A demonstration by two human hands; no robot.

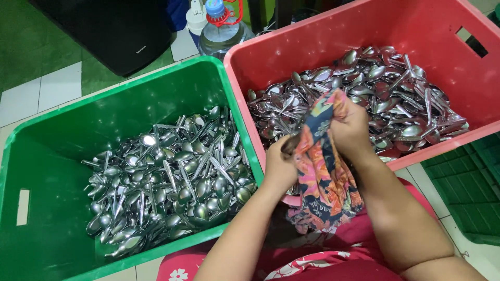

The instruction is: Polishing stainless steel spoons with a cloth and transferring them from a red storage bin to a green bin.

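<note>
head view: your left hand [278, 165] is clamped on a spoon [291, 141] slanting far-right into the floral cloth [325, 171], which your right hand [350, 127] grips, at the red crate's [245, 78] near edge.

Single head-worn camera, looking steeply down from the person's own viewpoint, close in on the lap area. Facing forward over the forearms, it is taking in the green crate [47, 156] at left and the red crate [291, 57] at right, both cropped by the frame edges. Tiled floor [57, 86] showing along the top. No second view sharing anything
</note>
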